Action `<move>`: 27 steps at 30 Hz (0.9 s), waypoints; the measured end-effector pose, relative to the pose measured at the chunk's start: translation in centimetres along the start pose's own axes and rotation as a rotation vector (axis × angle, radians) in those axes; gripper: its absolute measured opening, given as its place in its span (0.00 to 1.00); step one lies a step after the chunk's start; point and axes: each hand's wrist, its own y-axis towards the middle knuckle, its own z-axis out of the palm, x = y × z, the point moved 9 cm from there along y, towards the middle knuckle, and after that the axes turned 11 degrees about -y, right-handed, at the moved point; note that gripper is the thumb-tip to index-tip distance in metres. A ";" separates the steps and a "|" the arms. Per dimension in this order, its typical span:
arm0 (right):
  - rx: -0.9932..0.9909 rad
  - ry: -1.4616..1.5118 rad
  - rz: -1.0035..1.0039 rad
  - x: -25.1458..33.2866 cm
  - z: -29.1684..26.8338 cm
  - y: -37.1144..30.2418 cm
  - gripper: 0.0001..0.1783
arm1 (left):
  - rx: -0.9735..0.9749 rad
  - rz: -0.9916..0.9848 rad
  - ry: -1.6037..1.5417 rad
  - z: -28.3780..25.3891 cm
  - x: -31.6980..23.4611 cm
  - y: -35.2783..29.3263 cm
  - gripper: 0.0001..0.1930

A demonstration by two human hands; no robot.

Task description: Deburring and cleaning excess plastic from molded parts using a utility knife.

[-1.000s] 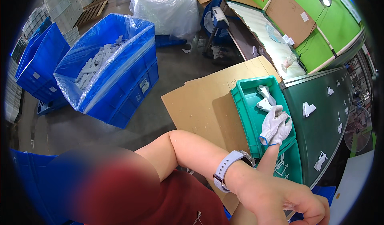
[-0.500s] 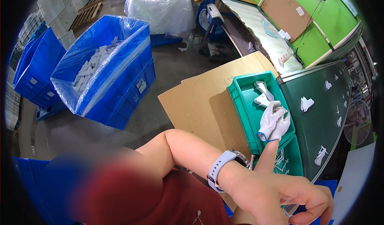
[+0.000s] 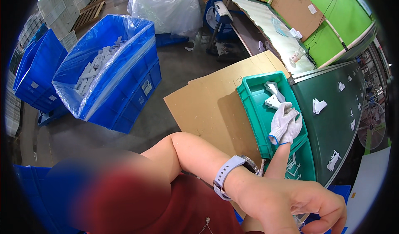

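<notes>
My left hand [image 3: 286,203] is bare, large and close to the view at the lower right, a grey-strapped watch [image 3: 231,173] on its wrist. Its fingers are curled but apart, with nothing visible in them; the fingertips are partly cut off by the lower edge. Beyond it, my right hand [image 3: 294,130] wears a white knit glove and rests over a green crate [image 3: 254,123]. A second white glove [image 3: 280,122] with a blue cuff lies against its fingers and looks empty. White plastic parts [image 3: 273,94] lie in the crate beside the fingertips.
A second green crate [image 3: 308,161] with thin white pieces sits nearer me. Right of both, a dark green conveyor belt [image 3: 305,96] carries scattered white parts. Cardboard [image 3: 208,105] lies left of the crates. A plastic-lined blue bin [image 3: 124,105] of white parts stands farther left.
</notes>
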 end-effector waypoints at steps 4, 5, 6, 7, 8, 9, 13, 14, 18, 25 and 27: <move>-0.022 -0.198 -0.037 0.3 0.9 0.1 0.13 | -0.054 0.062 -0.059 -0.5 0.2 -0.7 0.18; -0.073 -0.159 -0.041 -0.2 -1.4 0.5 0.11 | -0.117 -0.037 -0.052 -0.8 0.9 -1.0 0.19; -0.106 -0.112 -0.044 -0.8 -2.5 1.0 0.10 | -0.187 -0.132 -0.027 -1.4 1.6 -1.5 0.19; -0.107 -0.102 -0.063 -1.3 -3.5 1.4 0.11 | -0.175 -0.139 -0.038 -1.4 1.9 -1.5 0.19; -0.103 -0.100 -0.063 -1.3 -2.8 1.2 0.11 | -0.141 -0.063 0.045 -1.4 1.2 -1.7 0.20; -0.116 -0.223 -0.060 -1.0 -2.1 0.8 0.11 | -0.101 0.010 0.125 -1.4 0.6 -2.0 0.21; -0.150 -0.304 -0.054 -0.6 -1.9 0.5 0.10 | -0.099 -0.161 0.125 -1.1 0.3 -4.5 0.23; -0.161 -0.280 -0.040 -0.7 -1.5 0.6 0.10 | -0.090 -0.169 0.118 -0.9 0.1 -4.9 0.23; -0.213 -0.477 -0.045 0.6 -1.6 0.0 0.10 | -0.134 -0.215 0.097 -1.6 -0.2 -5.8 0.27; -0.180 -0.328 -0.050 0.2 -1.7 0.3 0.11 | -0.043 -0.161 0.185 -0.6 -0.8 -5.4 0.29; -0.216 -0.459 -0.065 0.5 -1.7 0.3 0.10 | -0.057 -0.165 0.166 -0.8 -0.9 -5.5 0.28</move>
